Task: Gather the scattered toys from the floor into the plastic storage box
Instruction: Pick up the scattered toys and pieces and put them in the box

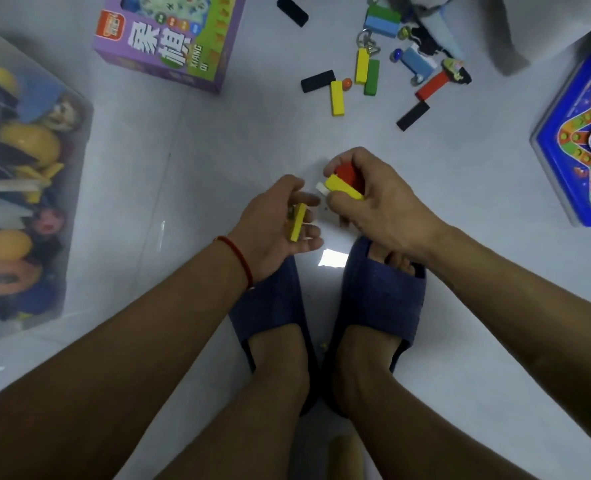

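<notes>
**Hands full of blocks, more still on the floor**

Left hand (282, 216), just left of the slippers (325, 306), holds a yellow block (298, 222) loosely across curled fingers. Right hand (366, 195), just right of it and above the toes, is clamped round a small bundle: a yellow block on top (344, 188), a red block (349, 173) behind it and a white end (321, 187) poking out.

Far left of the slippers stands the plastic storage box (79, 188), translucent, already holding figures and yellow shapes. Beyond the slippers and left lies a purple game box (169, 60). Straight ahead and to the right, well apart from the hands, is the scattered pile (373, 67): black, yellow, green and blue blocks, marbles, a metal ring and a red candy dispenser (432, 85). Far right lies a blue game board (571, 140).

The blocks look like painted wood: light, stiff, smooth-faced and hard to damage. They probably slide against each other when stacked in a fist, so pinching across the long flat faces, several side by side, seems the safest hold. The marbles will likely roll and want scooping rather than pinching.
</notes>
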